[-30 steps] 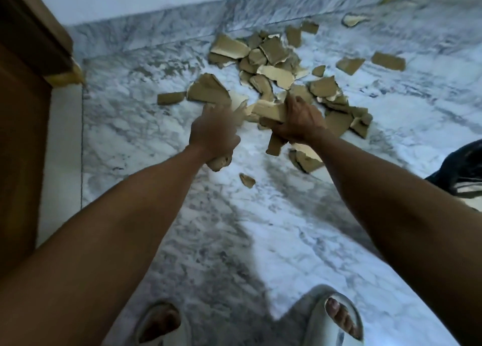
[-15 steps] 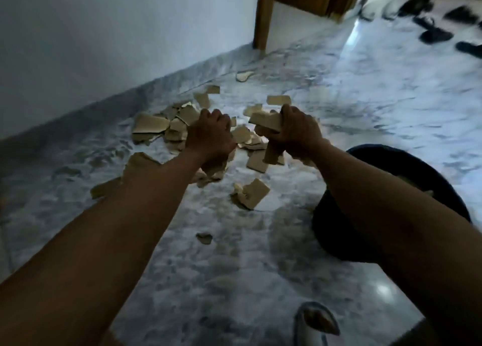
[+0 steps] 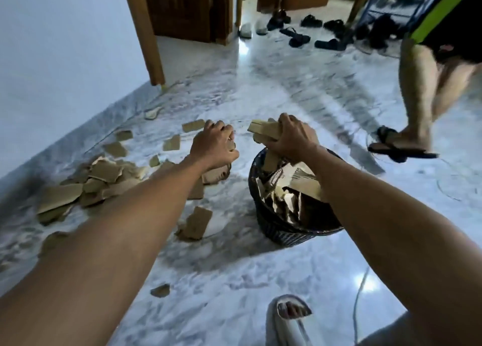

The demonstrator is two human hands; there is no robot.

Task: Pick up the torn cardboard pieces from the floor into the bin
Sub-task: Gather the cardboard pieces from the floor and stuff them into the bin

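My right hand [image 3: 289, 136] grips a bunch of torn cardboard pieces [image 3: 262, 133] right above the black mesh bin [image 3: 279, 228], which holds several pieces. My left hand [image 3: 215, 146] is curled round a few smaller scraps, just left of the bin's rim. A heap of brown cardboard pieces [image 3: 99, 181] lies on the marble floor at the left, near the wall. Loose pieces lie closer, one flat beside the bin [image 3: 195, 223] and a small one [image 3: 160, 291] near my foot.
Another person's legs [image 3: 422, 92] in sandals step across the floor at the right, close behind the bin. Several shoes [image 3: 307, 35] lie by the wooden doors at the back. A white wall runs along the left. My sandalled foot [image 3: 289, 314] shows at the bottom.
Both hands have swung right from the heap, carrying cardboard. The right hand now hangs over the bin. The view turned right, bringing the whole bin and a walking person into sight.
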